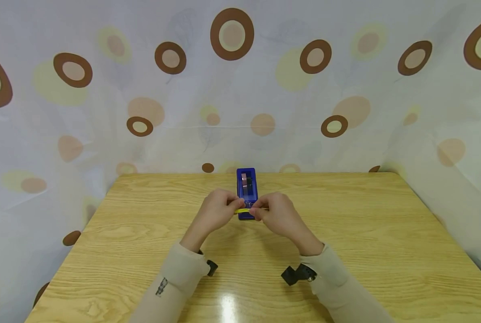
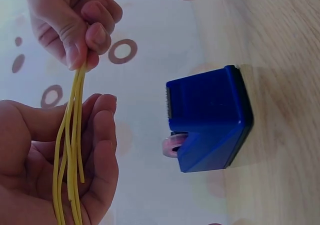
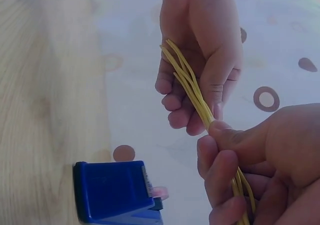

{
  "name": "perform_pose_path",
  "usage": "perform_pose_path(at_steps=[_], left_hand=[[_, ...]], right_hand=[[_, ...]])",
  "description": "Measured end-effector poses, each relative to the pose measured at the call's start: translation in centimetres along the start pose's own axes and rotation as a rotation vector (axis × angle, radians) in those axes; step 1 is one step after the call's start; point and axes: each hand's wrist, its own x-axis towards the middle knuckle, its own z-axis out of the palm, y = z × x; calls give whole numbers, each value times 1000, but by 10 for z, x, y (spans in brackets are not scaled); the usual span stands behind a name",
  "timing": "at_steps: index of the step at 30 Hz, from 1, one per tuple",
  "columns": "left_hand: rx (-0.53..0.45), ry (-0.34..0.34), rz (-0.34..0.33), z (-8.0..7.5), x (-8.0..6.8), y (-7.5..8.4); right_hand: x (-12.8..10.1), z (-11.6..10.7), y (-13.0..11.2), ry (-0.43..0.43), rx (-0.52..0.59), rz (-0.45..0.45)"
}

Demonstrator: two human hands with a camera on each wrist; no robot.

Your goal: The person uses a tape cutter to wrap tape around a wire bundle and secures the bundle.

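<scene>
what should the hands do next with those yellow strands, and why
Probably carry the yellow strands down toward the blue tape dispenser. The right hand pinches the bunch at one end, the left hand cradles the rest with loose ends still uneven, and the dispenser sits just behind the hands on the table, its tape untouched. Evening the ends first may help.

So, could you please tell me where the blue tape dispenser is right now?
In the head view the blue tape dispenser stands on the wooden table near its far edge, centred, just beyond the left hand and right hand.
</scene>
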Motion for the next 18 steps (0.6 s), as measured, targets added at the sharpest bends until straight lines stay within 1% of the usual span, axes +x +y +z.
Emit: perform_pose_path(at_steps=[5, 11, 18], left_hand=[[8, -3, 46, -7, -8, 9], [-7, -11, 115, -13, -20, 21], [5, -14, 158, -20, -33, 34]], right_hand=[[-5, -5, -11, -1, 19, 9], [-13, -13, -24, -5, 24, 14], [-23, -20, -34, -14, 30, -39]])
